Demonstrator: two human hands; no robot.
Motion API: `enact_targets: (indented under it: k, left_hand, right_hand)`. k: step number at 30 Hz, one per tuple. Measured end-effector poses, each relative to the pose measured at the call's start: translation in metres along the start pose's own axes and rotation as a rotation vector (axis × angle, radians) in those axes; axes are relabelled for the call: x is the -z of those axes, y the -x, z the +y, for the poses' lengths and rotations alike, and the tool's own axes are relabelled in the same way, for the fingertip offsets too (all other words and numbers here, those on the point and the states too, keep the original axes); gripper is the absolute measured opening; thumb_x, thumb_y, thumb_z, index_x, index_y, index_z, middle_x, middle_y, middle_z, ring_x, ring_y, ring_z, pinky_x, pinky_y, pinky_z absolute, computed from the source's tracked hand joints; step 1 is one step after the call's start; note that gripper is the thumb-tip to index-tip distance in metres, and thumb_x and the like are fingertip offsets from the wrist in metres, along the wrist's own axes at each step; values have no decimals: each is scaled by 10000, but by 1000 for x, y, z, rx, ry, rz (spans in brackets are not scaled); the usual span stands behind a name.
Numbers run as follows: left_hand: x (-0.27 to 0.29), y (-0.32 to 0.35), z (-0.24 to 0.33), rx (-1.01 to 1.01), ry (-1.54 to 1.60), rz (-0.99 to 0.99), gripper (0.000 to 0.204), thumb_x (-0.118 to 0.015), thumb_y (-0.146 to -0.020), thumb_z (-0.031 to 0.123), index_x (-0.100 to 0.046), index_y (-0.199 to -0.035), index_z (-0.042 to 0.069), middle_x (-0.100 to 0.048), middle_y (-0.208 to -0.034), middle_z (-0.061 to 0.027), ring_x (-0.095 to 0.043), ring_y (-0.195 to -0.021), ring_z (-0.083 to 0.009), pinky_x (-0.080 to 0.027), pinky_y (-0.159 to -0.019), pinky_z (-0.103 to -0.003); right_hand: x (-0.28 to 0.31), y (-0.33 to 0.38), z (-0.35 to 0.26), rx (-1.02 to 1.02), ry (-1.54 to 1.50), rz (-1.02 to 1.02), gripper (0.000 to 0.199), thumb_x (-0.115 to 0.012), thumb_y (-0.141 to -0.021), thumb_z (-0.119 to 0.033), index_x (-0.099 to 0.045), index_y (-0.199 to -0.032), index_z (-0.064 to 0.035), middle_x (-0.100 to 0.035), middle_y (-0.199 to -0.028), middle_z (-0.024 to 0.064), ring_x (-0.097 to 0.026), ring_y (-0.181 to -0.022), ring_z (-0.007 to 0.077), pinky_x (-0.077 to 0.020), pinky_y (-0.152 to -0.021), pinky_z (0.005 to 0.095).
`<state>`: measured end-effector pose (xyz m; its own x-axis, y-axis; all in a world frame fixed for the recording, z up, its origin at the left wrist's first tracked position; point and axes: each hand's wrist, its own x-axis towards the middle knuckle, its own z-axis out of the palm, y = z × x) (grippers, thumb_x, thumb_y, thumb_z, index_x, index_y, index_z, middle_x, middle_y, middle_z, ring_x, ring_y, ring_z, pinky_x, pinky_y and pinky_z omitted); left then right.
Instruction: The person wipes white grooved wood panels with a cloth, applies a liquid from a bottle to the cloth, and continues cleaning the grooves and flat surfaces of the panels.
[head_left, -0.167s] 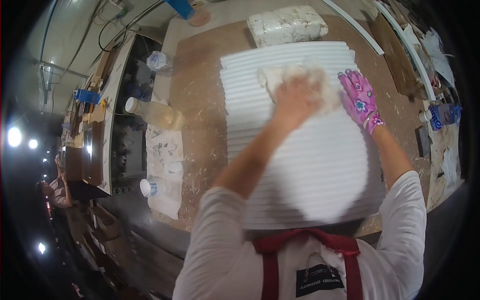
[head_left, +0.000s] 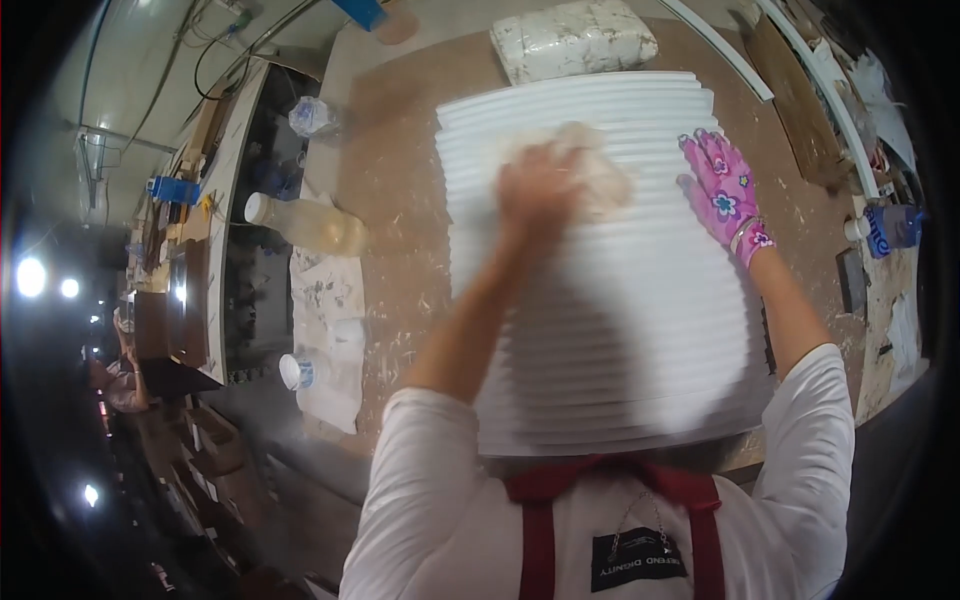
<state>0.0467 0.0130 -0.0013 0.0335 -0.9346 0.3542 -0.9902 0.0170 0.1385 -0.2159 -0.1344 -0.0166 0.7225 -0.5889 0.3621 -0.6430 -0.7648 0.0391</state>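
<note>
White ribbed panel point(head_left: 680, 310): ridges crosswise
My left hand point(head_left: 538, 190): on cream cloth point(head_left: 606, 186), grip unclear
Pink-gloved right hand point(head_left: 722, 190): open, empty, panel's right edge

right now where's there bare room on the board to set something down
The brown board has a bare strip between the capped bottle and the white ribbed sheet, and another right of the gloved right hand. The left side is crowded with stained paper and a white-capped container, as is mid-sheet, where the left hand is on a blurred cloth.
</note>
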Motion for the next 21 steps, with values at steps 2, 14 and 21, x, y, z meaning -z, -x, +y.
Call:
enact_targets:
  k: [2,14,21]
  left_hand:
    - [5,33,-53,144,-22,-47,416,-567,-896,274,-562,-1248,52,-539,-1250,-175,-480,-1195,-343,-410,-957,-442]
    - [45,-30,-31,179,415,70,365,-558,-903,317,-604,-1131,36,-571,-1193,-178,-561,-1018,-358,-444,-885,-439]
    - [-3,-4,-66,-46,-20,45,305,-519,-924,241,-616,-1153,65,-585,-1150,-180,-550,-1062,-354,-453,-898,-427]
  right_hand:
    - [6,2,-1,-9,-3,-8,472,-513,-926,-330,-488,-1346,-116,-491,-1359,171,-425,-1263,367,-298,-1078,448]
    - [13,-57,-11,-122,49,-37,575,-399,-970,-443,-322,-1461,-153,-325,-1500,129,-275,-1392,307,-200,-1134,452]
    - [-21,-69,-11,-152,69,-233,563,-374,-972,-457,-337,-1449,-158,-325,-1499,125,-276,-1392,304,-177,-1144,451]
